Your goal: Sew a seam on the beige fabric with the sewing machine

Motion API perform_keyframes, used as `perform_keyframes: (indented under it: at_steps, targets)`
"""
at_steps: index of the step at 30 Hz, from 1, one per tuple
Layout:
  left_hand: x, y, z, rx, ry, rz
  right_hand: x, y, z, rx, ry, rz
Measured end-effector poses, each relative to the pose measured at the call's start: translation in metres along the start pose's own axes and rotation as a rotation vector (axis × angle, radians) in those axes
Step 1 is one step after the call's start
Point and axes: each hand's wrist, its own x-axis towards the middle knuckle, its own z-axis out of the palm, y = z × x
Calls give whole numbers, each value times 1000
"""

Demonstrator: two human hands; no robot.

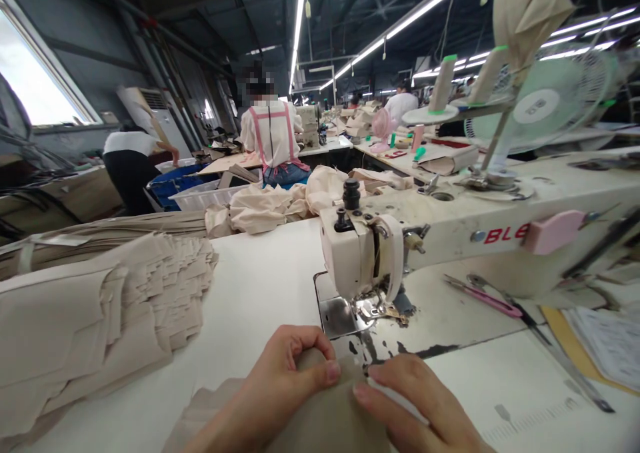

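Pinching beige fabric piece (pixel 325 406), hands cut off by frame; needle indistinct.

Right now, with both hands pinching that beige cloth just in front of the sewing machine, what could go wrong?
Fingers could stray too near the needle: the left hand and right hand hold the beige fabric piece just before the presser foot. The fold pinched between them might slip and sew crooked. The pink-handled scissors lying beside the machine could snag a sleeve or cloth.

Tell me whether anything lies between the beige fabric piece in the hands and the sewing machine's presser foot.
Nothing visible does. The left hand and right hand pinch the beige fabric piece just short of the presser foot; only bare needle plate lies between.
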Motion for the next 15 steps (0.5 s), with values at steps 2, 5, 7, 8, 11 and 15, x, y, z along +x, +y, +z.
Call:
perform_keyframes:
  at_steps: [2, 5, 7, 8, 11, 15]
  targets:
    - [16, -6, 4, 113, -2, -2, 9, 14, -4, 7, -96, -153]
    - [43, -16, 11, 453, 51, 17, 21, 35, 0, 29, -285, -180]
    - [61, -22, 15, 587, 97, 5, 23, 47, 8, 10, -337, -142]
    - [69, -25, 17, 616, 114, -4, 23, 52, 12, 0, -346, -127]
    - [85, -29, 19, 690, 147, -25, 21, 63, 19, -7, -339, -91]
    - [95, -30, 18, 701, 154, -21, 22, 69, 20, -20, -279, -56]
